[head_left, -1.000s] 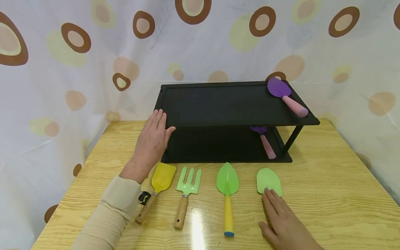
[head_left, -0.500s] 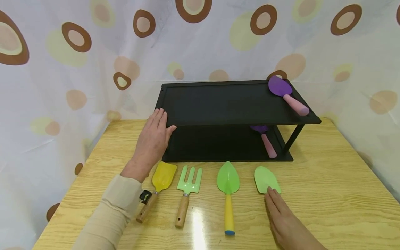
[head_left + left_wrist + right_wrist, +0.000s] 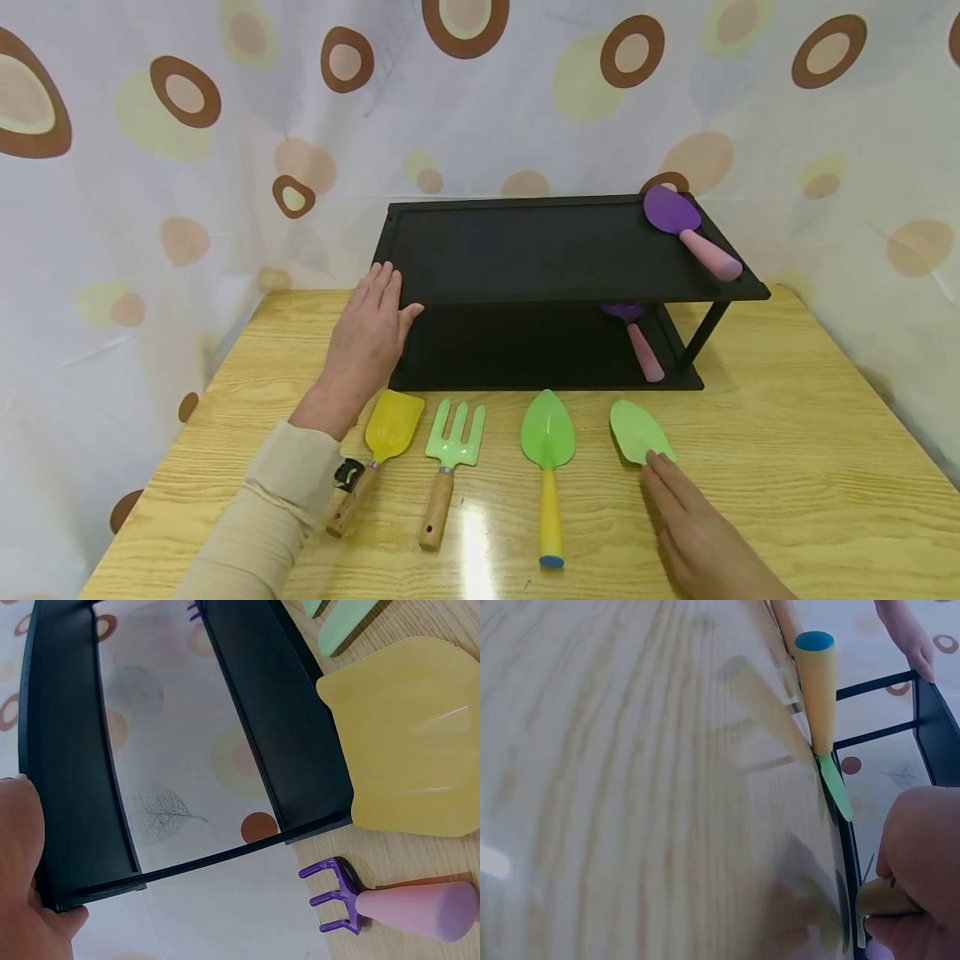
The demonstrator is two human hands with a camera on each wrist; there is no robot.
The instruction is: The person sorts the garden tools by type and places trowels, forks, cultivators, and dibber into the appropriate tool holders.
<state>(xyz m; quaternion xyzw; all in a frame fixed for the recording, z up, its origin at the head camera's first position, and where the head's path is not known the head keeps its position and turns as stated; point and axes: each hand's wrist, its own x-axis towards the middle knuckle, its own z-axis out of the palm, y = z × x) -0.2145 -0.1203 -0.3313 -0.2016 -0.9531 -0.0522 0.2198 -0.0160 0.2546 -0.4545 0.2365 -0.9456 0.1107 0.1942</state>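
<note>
My left hand rests on the left end of a black two-tier shelf, fingers straight along the top, thumb at the front edge. My right hand covers the handle of a pale green trowel; in the right wrist view its wooden handle is pinched between thumb and fingers. The blade lies in front of the shelf, tip pointing away. To its left lie a green trowel with a yellow handle, a pale green hand fork and a yellow shovel.
A purple trowel with a pink handle lies on the top tier's right end. Below it, a purple tool with a pink handle lies on the lower tier. A purple hand rake lies beside the shelf's left end. A patterned curtain hangs behind.
My right hand has slid slightly right and down along the pale green trowel, its thumb now tucked out of sight. The blade has turned a little to the left. My left hand stays put.
</note>
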